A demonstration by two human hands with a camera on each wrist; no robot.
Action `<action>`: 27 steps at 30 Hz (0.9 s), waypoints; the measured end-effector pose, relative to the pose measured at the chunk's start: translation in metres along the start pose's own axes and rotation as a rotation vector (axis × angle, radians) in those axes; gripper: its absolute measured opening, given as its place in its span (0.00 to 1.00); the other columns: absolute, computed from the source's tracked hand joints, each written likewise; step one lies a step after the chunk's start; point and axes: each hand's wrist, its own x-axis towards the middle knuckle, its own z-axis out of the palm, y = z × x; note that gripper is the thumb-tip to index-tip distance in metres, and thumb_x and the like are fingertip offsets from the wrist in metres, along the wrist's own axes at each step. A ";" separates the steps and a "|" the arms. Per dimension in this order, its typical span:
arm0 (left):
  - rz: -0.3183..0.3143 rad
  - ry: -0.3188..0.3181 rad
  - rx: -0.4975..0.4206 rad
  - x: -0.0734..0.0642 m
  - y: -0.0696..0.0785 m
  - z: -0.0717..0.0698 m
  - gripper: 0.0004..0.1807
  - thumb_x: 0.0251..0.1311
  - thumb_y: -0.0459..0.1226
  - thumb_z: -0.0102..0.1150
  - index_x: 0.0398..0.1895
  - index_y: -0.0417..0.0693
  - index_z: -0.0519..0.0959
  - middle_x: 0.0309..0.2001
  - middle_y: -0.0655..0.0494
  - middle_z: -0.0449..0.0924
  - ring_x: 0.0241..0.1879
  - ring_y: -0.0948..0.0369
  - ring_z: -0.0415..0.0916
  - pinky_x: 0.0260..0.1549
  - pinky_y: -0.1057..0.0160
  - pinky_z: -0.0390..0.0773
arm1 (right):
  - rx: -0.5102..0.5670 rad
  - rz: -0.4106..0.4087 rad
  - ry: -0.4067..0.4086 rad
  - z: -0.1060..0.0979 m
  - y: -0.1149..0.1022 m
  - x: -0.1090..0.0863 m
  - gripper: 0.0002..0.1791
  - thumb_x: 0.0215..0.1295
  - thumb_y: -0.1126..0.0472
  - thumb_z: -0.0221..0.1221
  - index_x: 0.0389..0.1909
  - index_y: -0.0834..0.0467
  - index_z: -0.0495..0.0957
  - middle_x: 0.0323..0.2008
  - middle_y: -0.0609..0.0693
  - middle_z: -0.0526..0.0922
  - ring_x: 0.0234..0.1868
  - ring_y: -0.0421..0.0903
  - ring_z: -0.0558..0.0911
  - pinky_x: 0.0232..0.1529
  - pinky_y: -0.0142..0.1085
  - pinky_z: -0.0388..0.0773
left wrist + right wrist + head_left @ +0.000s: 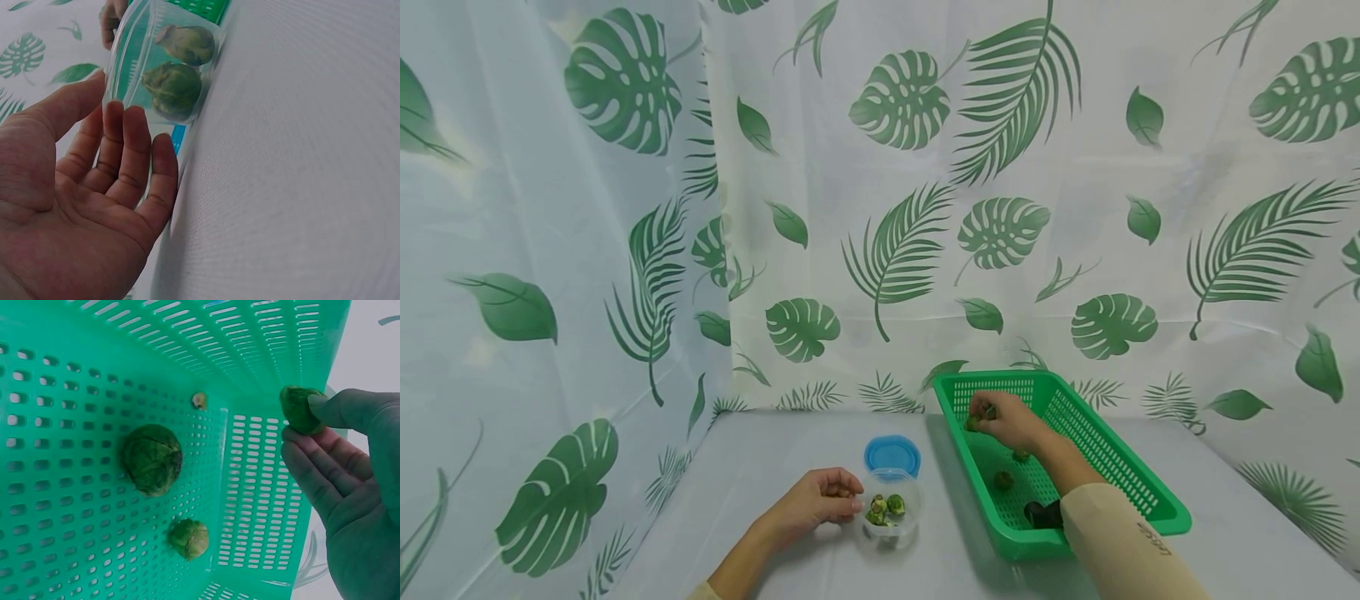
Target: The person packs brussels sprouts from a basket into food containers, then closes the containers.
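Observation:
My right hand is inside the green basket, pinching a Brussels sprout between thumb and fingertips above the basket floor. Two more sprouts, a larger one and a smaller one, lie on the perforated bottom. With its fingers loosely bent, my left hand is at the left side of a clear round container; the fingertips are by its wall, and whether they touch it I cannot tell. A few sprouts sit in the container.
The green basket stands to the right on the white tabletop. Behind the container lies a blue lid. A small pale piece is in the basket. Leaf-printed sheets hang at the back and left.

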 end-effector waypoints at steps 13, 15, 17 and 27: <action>0.006 0.000 -0.010 -0.001 0.000 0.001 0.20 0.65 0.35 0.69 0.54 0.30 0.78 0.33 0.58 0.81 0.35 0.63 0.80 0.36 0.64 0.81 | 0.028 0.005 0.015 0.002 0.002 0.001 0.05 0.71 0.70 0.61 0.44 0.59 0.79 0.45 0.54 0.83 0.47 0.50 0.85 0.45 0.44 0.83; 0.004 0.002 -0.008 -0.001 0.000 0.001 0.21 0.65 0.36 0.69 0.54 0.30 0.78 0.33 0.58 0.81 0.35 0.63 0.80 0.36 0.64 0.81 | 0.032 0.009 0.017 0.001 0.001 0.000 0.05 0.72 0.69 0.61 0.45 0.60 0.79 0.45 0.54 0.83 0.47 0.50 0.85 0.45 0.45 0.83; 0.004 0.002 -0.008 -0.001 0.001 0.001 0.21 0.65 0.36 0.69 0.54 0.30 0.78 0.33 0.58 0.82 0.35 0.63 0.80 0.36 0.64 0.81 | 0.038 0.012 0.024 0.001 -0.001 0.000 0.05 0.72 0.69 0.61 0.45 0.60 0.79 0.45 0.55 0.83 0.47 0.51 0.85 0.45 0.46 0.83; 0.001 0.006 -0.006 -0.001 0.001 0.000 0.21 0.65 0.36 0.70 0.54 0.31 0.78 0.34 0.58 0.82 0.35 0.63 0.80 0.36 0.64 0.81 | 0.052 0.008 0.095 0.000 -0.009 0.000 0.05 0.72 0.68 0.61 0.46 0.61 0.79 0.43 0.55 0.84 0.44 0.50 0.86 0.40 0.41 0.83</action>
